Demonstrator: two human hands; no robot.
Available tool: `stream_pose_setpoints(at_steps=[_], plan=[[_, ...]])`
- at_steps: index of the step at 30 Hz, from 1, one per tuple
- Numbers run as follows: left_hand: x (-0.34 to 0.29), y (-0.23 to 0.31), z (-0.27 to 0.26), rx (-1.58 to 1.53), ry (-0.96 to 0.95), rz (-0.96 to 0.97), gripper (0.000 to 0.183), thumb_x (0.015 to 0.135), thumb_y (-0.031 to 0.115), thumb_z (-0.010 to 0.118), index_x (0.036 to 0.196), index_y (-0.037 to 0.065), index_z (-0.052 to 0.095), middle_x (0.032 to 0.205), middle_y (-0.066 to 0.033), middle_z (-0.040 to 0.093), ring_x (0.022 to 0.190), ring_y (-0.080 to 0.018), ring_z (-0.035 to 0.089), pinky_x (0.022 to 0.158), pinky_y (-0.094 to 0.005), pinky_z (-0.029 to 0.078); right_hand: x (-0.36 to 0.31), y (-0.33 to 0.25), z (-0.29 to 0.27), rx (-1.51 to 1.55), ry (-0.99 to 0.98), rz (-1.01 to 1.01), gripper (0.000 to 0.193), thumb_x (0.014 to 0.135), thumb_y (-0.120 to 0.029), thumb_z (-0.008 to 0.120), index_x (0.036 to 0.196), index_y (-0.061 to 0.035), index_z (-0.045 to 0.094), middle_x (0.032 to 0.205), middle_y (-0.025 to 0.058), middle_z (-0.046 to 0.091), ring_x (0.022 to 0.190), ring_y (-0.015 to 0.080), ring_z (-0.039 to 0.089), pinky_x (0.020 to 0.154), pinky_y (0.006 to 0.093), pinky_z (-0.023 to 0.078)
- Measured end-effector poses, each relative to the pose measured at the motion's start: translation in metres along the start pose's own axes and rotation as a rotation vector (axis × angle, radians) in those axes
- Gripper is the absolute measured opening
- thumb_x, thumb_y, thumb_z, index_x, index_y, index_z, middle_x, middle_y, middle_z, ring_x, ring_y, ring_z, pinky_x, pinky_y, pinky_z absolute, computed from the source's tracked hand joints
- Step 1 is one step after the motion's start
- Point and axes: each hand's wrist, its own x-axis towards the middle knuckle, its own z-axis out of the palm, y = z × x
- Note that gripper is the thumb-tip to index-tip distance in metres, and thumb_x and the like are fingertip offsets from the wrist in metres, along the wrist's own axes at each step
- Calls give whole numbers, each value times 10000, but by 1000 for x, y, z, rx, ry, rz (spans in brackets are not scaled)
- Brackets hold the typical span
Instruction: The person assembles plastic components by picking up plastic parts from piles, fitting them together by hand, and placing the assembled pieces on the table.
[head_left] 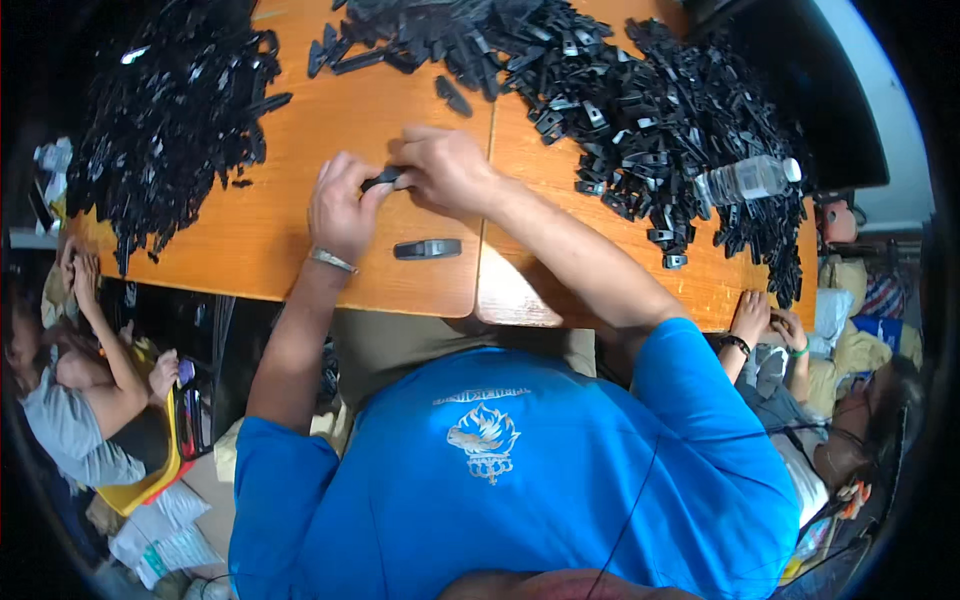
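The left hand (pixel 342 205) and right hand (pixel 442 166) share a pinching grip on 1 small black plastic piece (pixel 382 179) over the orange wooden bench (pixel 270 235). Between the hands and its front edge (pixel 400 306) lies 1 long black plastic clip (pixel 428 249); bare wood separates them from 2 black plastic-part heaps (pixel 175 110).

1 black part (pixel 381 180) between left hand (pixel 342 203) and right hand (pixel 446 166)

On the table (pixel 290 215), the left heap (pixel 170 130) of parts faces the right heap (pixel 620 110), which also stretches across the far side; a bottle (pixel 750 180) lies on it. Between the 2 heaps, the left hand (pixel 343 205) and right hand (pixel 442 165) hold the gripped part (pixel 382 179) above the table; a loose part (pixel 428 249) lies nearer the near edge.
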Motion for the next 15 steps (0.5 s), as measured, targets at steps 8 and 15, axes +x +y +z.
stream_pose_setpoints(at_steps=[8, 15], plan=[[17, 7, -13, -126, -305, 93, 234, 800, 85, 879, 1011, 49, 785, 989, -79, 713, 984, -316, 652, 904, -433, 523, -50, -11, -37, 53, -198, 91, 269, 853, -234, 887, 1045, -63, 810, 997, 131, 729, 922, 379, 729, 807, 455, 605], [88, 36, 11, 52, -243, 61, 335, 887, 46, 785, 1221, 77, 773, 1178, -98, 718, 1171, -323, 676, 1034, -428, 543, -91, 22, -125, -432, 99, 451, 228, 913, -221, 808, 1078, -65, 801, 1071, 159, 710, 920, 385, 750, 833, 497, 619]])
